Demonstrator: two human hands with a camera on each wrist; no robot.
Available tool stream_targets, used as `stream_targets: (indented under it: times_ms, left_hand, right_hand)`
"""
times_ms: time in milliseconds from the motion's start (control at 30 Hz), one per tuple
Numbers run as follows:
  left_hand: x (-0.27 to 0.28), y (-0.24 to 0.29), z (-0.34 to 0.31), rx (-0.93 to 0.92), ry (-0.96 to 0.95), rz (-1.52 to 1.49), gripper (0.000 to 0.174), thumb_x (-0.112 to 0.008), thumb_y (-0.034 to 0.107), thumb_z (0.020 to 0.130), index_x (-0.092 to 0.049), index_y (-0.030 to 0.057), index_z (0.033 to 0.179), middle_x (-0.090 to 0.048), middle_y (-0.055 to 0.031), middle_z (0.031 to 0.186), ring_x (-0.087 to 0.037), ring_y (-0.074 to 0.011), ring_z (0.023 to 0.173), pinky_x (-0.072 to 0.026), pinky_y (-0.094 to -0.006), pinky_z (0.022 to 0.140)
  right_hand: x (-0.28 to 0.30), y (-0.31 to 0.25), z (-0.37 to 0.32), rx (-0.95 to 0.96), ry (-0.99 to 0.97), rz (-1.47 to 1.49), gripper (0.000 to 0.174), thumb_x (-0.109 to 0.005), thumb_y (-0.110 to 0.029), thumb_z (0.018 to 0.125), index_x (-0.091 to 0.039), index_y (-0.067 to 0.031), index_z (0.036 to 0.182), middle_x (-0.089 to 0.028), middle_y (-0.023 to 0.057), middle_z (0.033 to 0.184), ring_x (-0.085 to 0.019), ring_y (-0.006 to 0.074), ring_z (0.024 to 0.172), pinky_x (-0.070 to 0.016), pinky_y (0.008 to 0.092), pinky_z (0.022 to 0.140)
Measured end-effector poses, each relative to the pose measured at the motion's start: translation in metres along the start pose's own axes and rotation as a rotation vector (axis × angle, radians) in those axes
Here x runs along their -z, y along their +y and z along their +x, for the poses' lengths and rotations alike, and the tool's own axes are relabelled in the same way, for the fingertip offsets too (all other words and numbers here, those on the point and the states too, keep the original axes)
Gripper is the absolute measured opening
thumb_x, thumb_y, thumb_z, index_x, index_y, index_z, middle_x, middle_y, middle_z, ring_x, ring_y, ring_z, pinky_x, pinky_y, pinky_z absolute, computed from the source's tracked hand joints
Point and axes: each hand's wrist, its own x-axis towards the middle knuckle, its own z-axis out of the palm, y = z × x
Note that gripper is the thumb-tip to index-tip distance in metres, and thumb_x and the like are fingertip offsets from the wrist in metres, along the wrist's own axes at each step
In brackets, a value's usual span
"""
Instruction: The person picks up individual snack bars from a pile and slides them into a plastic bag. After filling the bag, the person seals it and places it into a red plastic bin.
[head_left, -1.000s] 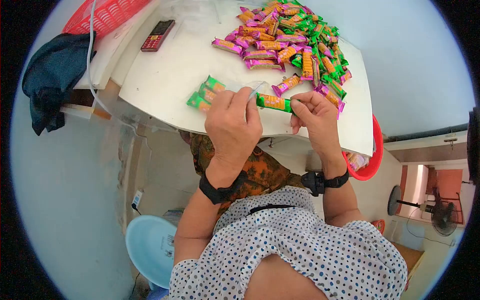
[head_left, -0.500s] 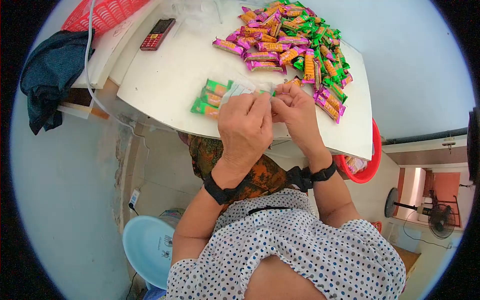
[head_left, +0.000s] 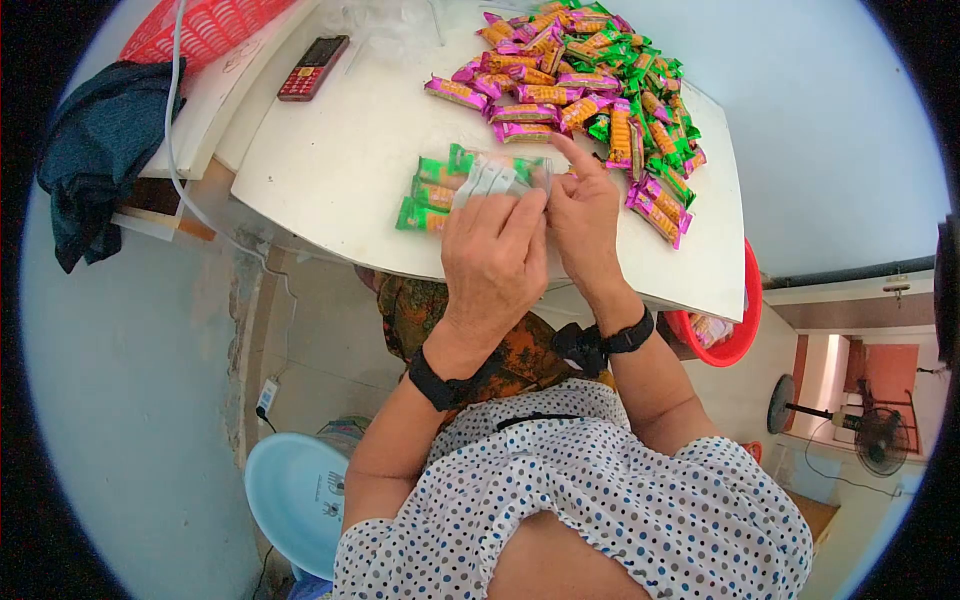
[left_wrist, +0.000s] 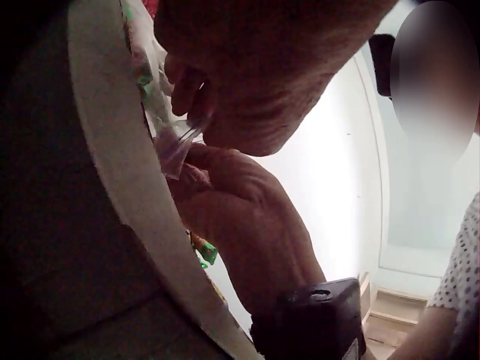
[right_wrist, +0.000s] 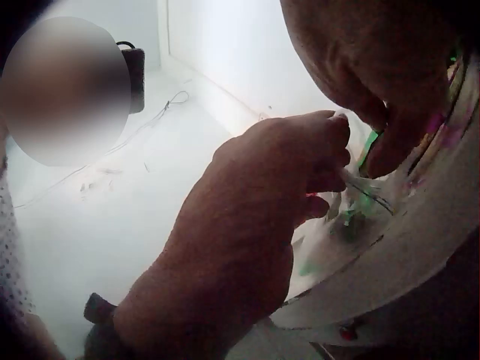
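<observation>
A clear plastic bag (head_left: 487, 182) with several green-ended snack packets (head_left: 432, 196) inside lies near the table's front edge. My left hand (head_left: 493, 260) pinches the bag near its mouth, fingers curled on it. At the mouth, my right hand (head_left: 585, 225) has its thumb against the bag edge and its index finger stretched out; its other fingers are partly hidden. In the left wrist view the bag's clear edge (left_wrist: 177, 150) shows between the hands. The right wrist view has the left hand (right_wrist: 247, 217) gripping the bag beside the right hand (right_wrist: 375, 67).
A heap of purple and green packets (head_left: 590, 90) covers the table's back right. A red phone (head_left: 314, 68) and loose clear bags (head_left: 390, 30) lie at the back left. A red basin (head_left: 735, 345) stands beyond the right edge, a blue basin (head_left: 295, 495) lower left.
The green packet held between the hands has gone into the bag. My right hand has moved left to the bag's mouth, and its index finger has straightened.
</observation>
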Motion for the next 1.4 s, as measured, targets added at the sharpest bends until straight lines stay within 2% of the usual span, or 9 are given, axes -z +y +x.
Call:
stream_targets:
  times_ms: [100, 300, 500, 600, 700, 800, 1000, 1200, 1400]
  left_hand:
    - [-0.001, -0.002, -0.003, 0.011, -0.011, -0.008, 0.027, -0.070, 0.004, 0.078, -0.068, 0.0040, 0.105, -0.062, -0.0094, 0.089, -0.060, -0.0291, 0.083, -0.0458, -0.0425, 0.074]
    - [0.015, -0.002, 0.001, -0.035, 0.065, 0.034, 0.028, -0.070, 0.012, 0.080, -0.067, 0.0033, 0.106, -0.063, -0.0101, 0.098, -0.060, -0.0320, 0.096, -0.0440, -0.0449, 0.087]
    - [0.008, -0.026, -0.011, 0.041, 0.047, 0.021, 0.024, -0.068, 0.015, 0.084, -0.066, 0.0017, 0.104, -0.064, -0.0127, 0.102, -0.059, -0.0341, 0.100, -0.0439, -0.0452, 0.091]
    - [0.006, -0.026, -0.012, 0.032, 0.050, 0.023, 0.021, -0.067, 0.015, 0.086, -0.067, 0.0018, 0.102, -0.064, -0.0133, 0.103, -0.059, -0.0344, 0.101, -0.0440, -0.0455, 0.091]
    - [0.005, -0.026, -0.012, 0.019, 0.067, 0.041, 0.019, -0.068, 0.015, 0.086, -0.068, 0.0021, 0.100, -0.064, -0.0132, 0.102, -0.060, -0.0342, 0.100, -0.0442, -0.0455, 0.090]
    - [0.003, -0.027, -0.012, 0.002, 0.090, 0.056, 0.023, -0.070, 0.019, 0.084, -0.066, 0.0007, 0.097, -0.062, -0.0113, 0.099, -0.058, -0.0329, 0.100, -0.0437, -0.0458, 0.088]
    - [0.004, -0.027, -0.011, -0.004, 0.085, 0.028, 0.022, -0.072, 0.018, 0.081, -0.066, 0.0014, 0.095, -0.061, -0.0102, 0.097, -0.058, -0.0323, 0.099, -0.0435, -0.0451, 0.086]
    - [0.007, -0.024, -0.010, 0.000, 0.017, 0.019, 0.018, -0.071, 0.016, 0.082, -0.068, 0.0023, 0.093, -0.063, -0.0119, 0.101, -0.059, -0.0332, 0.098, -0.0440, -0.0443, 0.088]
    - [0.013, -0.015, -0.009, -0.048, 0.093, 0.130, 0.026, -0.076, 0.019, 0.076, -0.067, 0.0034, 0.094, -0.062, -0.0122, 0.099, -0.058, -0.0343, 0.097, -0.0437, -0.0453, 0.086]
  right_hand:
    - [0.008, 0.013, 0.004, 0.072, -0.119, -0.269, 0.047, -0.057, 0.006, 0.082, -0.056, 0.0058, 0.129, -0.059, 0.0007, 0.066, -0.048, 0.0071, 0.055, -0.0406, 0.0257, 0.050]
    - [0.002, 0.003, 0.006, 0.002, -0.135, -0.072, 0.034, -0.057, 0.005, 0.082, -0.062, 0.0076, 0.115, -0.064, 0.0066, 0.066, -0.062, 0.0116, 0.057, -0.0497, 0.0274, 0.052]
    - [0.000, -0.008, 0.014, -0.034, -0.151, -0.210, 0.009, -0.063, -0.001, 0.083, -0.064, 0.0064, 0.089, -0.064, 0.0089, 0.062, -0.062, 0.0157, 0.045, -0.0488, 0.0314, 0.042]
    - [-0.002, -0.009, 0.019, -0.049, -0.132, -0.392, 0.017, -0.068, -0.010, 0.085, -0.064, 0.0055, 0.081, -0.063, 0.0140, 0.064, -0.065, 0.0229, 0.052, -0.0496, 0.0372, 0.048]
    - [-0.005, 0.007, 0.028, 0.142, -0.082, -0.575, 0.027, -0.071, -0.021, 0.085, -0.065, 0.0048, 0.078, -0.064, 0.0204, 0.070, -0.065, 0.0349, 0.064, -0.0487, 0.0449, 0.058]
    - [-0.006, -0.001, 0.027, 0.158, -0.071, -0.700, 0.033, -0.072, -0.027, 0.084, -0.066, 0.0040, 0.078, -0.064, 0.0240, 0.077, -0.062, 0.0428, 0.074, -0.0464, 0.0493, 0.066]
    - [-0.005, 0.005, 0.029, 0.261, -0.048, -0.655, 0.025, -0.068, -0.021, 0.083, -0.064, 0.0026, 0.080, -0.064, 0.0248, 0.077, -0.063, 0.0433, 0.075, -0.0482, 0.0507, 0.067]
    - [-0.015, 0.009, 0.031, 0.326, -0.002, -0.909, 0.013, -0.063, -0.012, 0.080, -0.064, 0.0013, 0.082, -0.065, 0.0260, 0.078, -0.064, 0.0438, 0.075, -0.0504, 0.0521, 0.070]
    - [-0.006, 0.003, 0.030, 0.404, -0.104, -0.813, 0.018, -0.066, -0.012, 0.079, -0.062, 0.0004, 0.092, -0.066, 0.0244, 0.077, -0.065, 0.0442, 0.076, -0.0516, 0.0514, 0.070]
